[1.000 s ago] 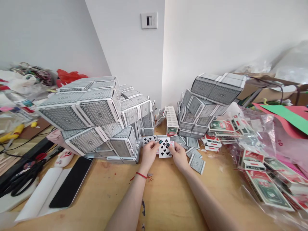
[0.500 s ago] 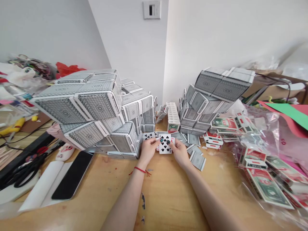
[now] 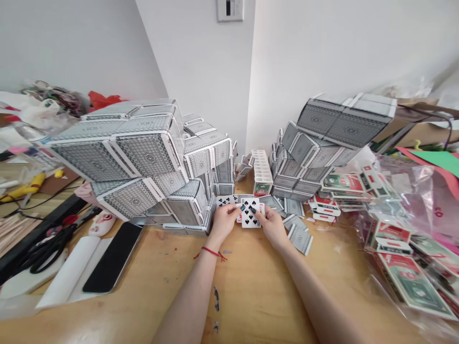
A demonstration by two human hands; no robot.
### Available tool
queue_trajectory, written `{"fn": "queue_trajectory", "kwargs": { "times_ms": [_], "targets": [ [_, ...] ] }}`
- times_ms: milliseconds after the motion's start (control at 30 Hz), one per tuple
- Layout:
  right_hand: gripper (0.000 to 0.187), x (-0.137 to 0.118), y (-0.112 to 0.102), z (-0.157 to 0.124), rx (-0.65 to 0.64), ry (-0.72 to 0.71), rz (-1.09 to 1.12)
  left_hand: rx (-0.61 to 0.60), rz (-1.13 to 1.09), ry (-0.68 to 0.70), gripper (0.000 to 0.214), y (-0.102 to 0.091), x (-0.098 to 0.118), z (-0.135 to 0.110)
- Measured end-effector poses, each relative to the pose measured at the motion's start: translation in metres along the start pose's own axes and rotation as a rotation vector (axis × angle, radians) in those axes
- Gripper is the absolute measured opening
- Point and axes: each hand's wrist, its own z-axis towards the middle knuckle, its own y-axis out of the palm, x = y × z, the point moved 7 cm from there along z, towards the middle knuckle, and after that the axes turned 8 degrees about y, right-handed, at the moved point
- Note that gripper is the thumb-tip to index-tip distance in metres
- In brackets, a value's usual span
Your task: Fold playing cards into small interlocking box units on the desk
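Observation:
Between my two hands is an eight of spades playing card (image 3: 251,219), face up, lying crosswise over another card whose red-printed ends stick out at both sides. My left hand (image 3: 226,220) pinches the left side, its thumb on the face. From the right, my right hand (image 3: 271,225) grips the other side the same way. Behind my left hand lies a face-up clubs card (image 3: 226,199). Grey-backed cards (image 3: 300,238) lie scattered beside and behind my right hand. Fingers under the cards are hidden.
Folded-card block stacks rise at left (image 3: 143,157) and right (image 3: 322,138). A row of upright boxes (image 3: 263,177) stands between them. A phone (image 3: 114,258) and black-handled scissors (image 3: 46,253) lie left; card boxes (image 3: 412,282) and clear plastic lie right.
The whole view has shifted slightly, so things appear a little farther right. My hands keep the same grip on the cards.

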Motion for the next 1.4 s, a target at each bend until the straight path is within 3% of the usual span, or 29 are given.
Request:
{"fn": "queue_trajectory", "kwargs": {
  "times_ms": [533,767,1000,1400],
  "targets": [
    [0.034,-0.002,0.001,-0.002,-0.009,-0.003,0.035,-0.031,-0.008,-0.011,0.026,0.000,-0.005,0.000],
    [0.036,-0.004,-0.006,-0.001,0.038,-0.014,0.062,-0.114,-0.367,-0.168,0.031,0.008,-0.012,-0.004],
    [0.036,-0.004,-0.009,0.000,0.050,-0.010,0.106,-0.159,-0.430,-0.202,0.034,0.014,-0.011,-0.006],
    [0.034,-0.004,-0.009,-0.001,0.035,0.038,0.191,-0.123,-0.569,-0.276,0.028,0.020,-0.008,-0.006]
  ]
}}
